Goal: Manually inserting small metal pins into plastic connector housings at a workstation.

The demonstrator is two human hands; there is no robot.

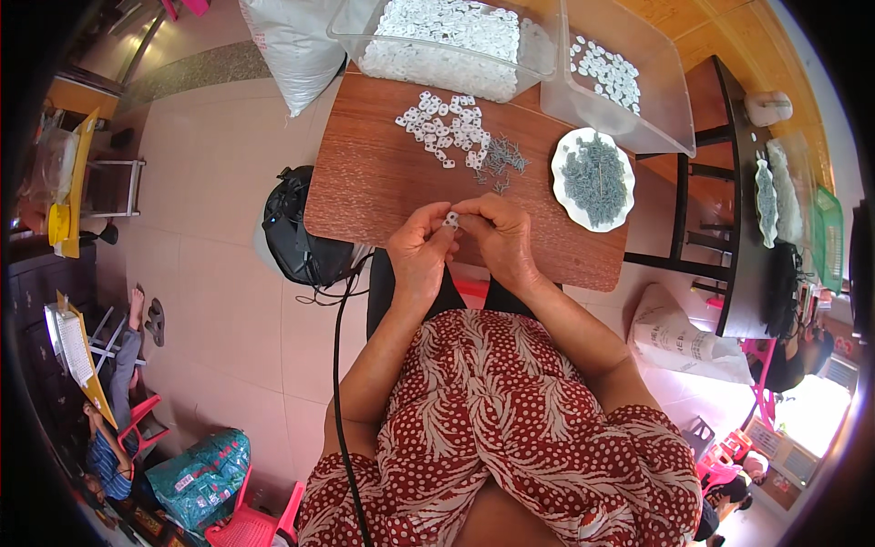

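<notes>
Over the near edge of the brown wooden table (360,169), my two hands meet at the fingertips. My left hand (419,255) is closed, pinching a small white plastic piece (451,219) with dark holes between thumb and forefinger. My right hand (504,244) is closed too, its fingertips pressed close to that piece; whatever they hold is hidden. Beyond the hands lies a loose pile of similar white plastic pieces (442,125). Touching its right side is a small heap of thin grey screw-like pins (503,157). More such pins fill a white scalloped plate (561,195) to the right.
Two clear plastic bins stand at the far side, one heaped with white pieces (447,41), the other bin (670,128) thinly filled. A black backpack (305,228) sits left of the table, with a black cable (338,383) running toward me. Other people sit farther off.
</notes>
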